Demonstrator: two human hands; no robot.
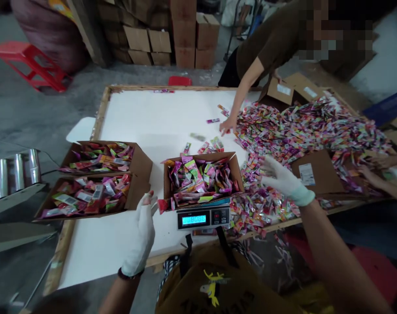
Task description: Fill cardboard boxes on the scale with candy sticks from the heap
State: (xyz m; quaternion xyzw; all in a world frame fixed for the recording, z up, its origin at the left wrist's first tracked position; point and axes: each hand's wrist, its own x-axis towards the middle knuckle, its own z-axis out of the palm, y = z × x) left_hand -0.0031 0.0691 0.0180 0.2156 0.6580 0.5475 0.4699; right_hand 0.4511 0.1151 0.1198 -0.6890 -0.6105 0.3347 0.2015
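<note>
An open cardboard box (pixel 238 170) filled with small, colourful snack packets (pixel 198 174) rests on a digital scale (pixel 220 223) with a lit blue display. My left hand (pixel 141 235), in a white glove, is raised beside the box's near left corner, its fingers extended and holding nothing. On the other side, my right hand (pixel 281 179), also gloved, hovers over a loose heap of packets (pixel 266 209) with its fingers spread. I see nothing in its grasp. A few loose packets (pixel 214 145) lie just behind the box.
Two filled cardboard boxes (pixel 142 163) stand at the table's left, near a roller conveyor (pixel 18 172). A co-worker's hand (pixel 229 125) touches packets across the wooden-rimmed table (pixel 133 113). Another person's hands (pixel 370 174) are at the right, by a tilted box (pixel 319 172).
</note>
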